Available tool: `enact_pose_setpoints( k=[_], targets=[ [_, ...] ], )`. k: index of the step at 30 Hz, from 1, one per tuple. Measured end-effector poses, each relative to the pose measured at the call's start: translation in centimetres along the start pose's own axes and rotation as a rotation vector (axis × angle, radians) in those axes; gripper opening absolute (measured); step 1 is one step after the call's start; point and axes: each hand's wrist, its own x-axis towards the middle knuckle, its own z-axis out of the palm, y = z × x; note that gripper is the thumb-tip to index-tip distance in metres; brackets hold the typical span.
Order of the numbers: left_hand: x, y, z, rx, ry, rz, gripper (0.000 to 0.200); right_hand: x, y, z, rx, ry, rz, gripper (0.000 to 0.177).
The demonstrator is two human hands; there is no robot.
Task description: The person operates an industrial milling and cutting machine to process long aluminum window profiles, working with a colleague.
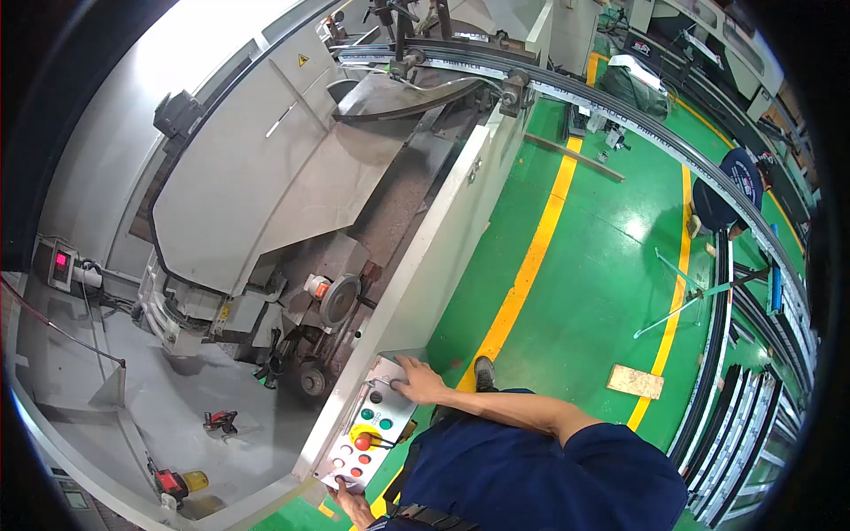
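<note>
Two hands at ctrl panel (379, 423): right hand (418, 382) half-open, fingertips pressing its 12 o'clock end; left hand (351, 505) at 6 o'clock edge, grip unclear.

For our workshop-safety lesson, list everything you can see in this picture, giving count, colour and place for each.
machine: one, grey-white, fills the left half
control panel: one, white with green, red and black buttons, at the machine's near corner
display box: one, grey with a red readout, far left
tools: two, red and black, on the machine bed, lower left
floor: green with yellow lines, right half
wooden block: one, pale, on the floor, right
other person: one, dark blue top, upper right
shoe: one, dark, by the yellow line
right hand: fingertips on the panel's upper end
left hand: at the panel's lower edge
</note>
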Motion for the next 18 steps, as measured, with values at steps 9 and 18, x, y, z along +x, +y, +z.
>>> enact_pose_setpoints(
  k=[9, 18],
  targets=[
    [2.6, -2.0, -2.5, -0.004, -0.045, 0.08, 0.053, -0.3, -0.1, 0.3, 0.026, -0.001, -0.007, 0.079],
    [1.7, -2.2, -2.1, -0.046, 0.022, 0.092, 0.058, -0.4, 0.0, 0.5, 0.016, 0.003, 0.001, 0.078]
  ],
)
